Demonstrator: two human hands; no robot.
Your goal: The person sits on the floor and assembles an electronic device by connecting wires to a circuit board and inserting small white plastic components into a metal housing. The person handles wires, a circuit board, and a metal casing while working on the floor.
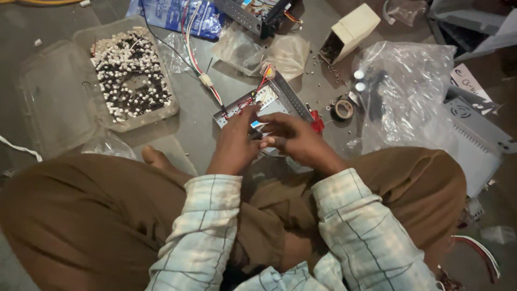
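Observation:
I sit cross-legged on the floor with a small grey metal chassis (280,97) in front of my knees; red, white and yellow wires (215,92) run out of it. My left hand (235,141) rests on the chassis's near edge, fingers curled over a small part I cannot make out. My right hand (298,141) is beside it, fingers pinched together on a red-handled tool (317,125), probably a screwdriver, whose tip is hidden by the hands.
A clear plastic tub (161,110) of small white and dark parts lies at the left, its lid (54,97) beside it. A cream box (353,27) spills screws at the top. A tape roll (343,109), plastic bags (414,91) and grey metal housings (476,134) lie at the right.

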